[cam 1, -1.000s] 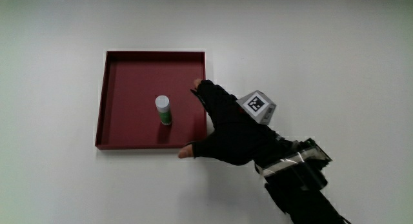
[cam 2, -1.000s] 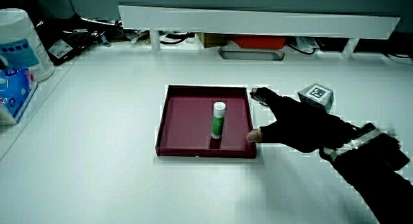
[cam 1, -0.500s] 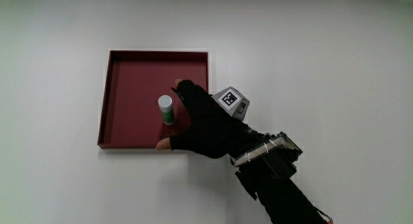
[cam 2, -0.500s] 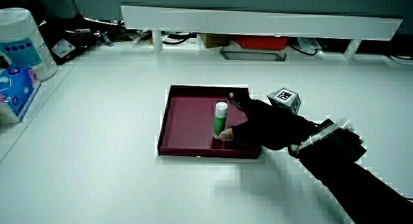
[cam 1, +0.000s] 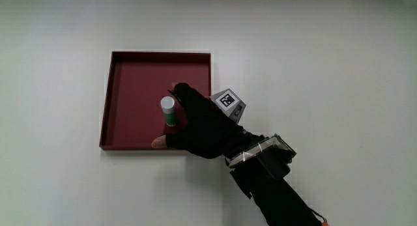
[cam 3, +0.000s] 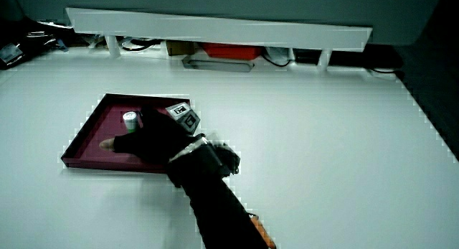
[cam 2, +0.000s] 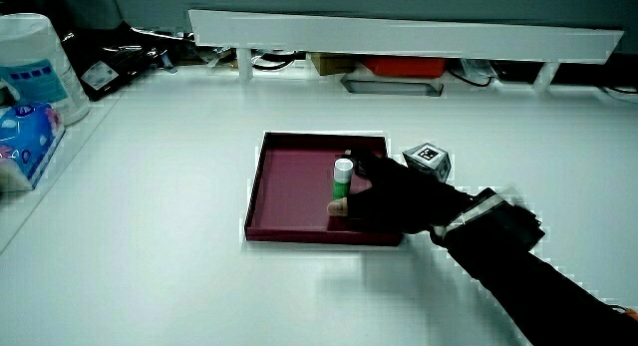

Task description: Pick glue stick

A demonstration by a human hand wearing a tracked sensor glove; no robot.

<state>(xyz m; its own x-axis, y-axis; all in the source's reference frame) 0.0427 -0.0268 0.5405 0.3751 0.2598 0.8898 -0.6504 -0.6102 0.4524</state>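
Table [cam 1: 339, 63] was found white and level, bounded by a low partition [cam 2: 399, 32] in both side views. Clutter, a tub [cam 2: 35, 67] among it, was noted at the table's edge, well apart from the work, in a side view.

Tray [cam 1: 127, 73], dark red and shallow, was set flat near the middle of the table. Its low wall was judged to keep the contents from rolling off while leaving them open to reach from above.

Forearm [cam 1: 277, 187] was laid across the tray's near corner, so that the hand [cam 1: 199, 125] was brought in low over the tray floor and beside the stick. The marker cube [cam 1: 228, 103] on its back was tilted upward, clear of the tray.

Glue stick [cam 1: 169, 111] was seen standing upright on the tray floor, white cap uppermost, green body below. It was placed roughly at the tray's middle, apart from every wall, leaving room for fingers on both sides.

Fingers [cam 1: 184, 96] were curved about one side of the stick and the thumb [cam 1: 159, 142] was held out nearer the person. Closure was not seen to be complete; contact could not be confirmed. The grasp was judged to be in progress, the stick not yet lifted.
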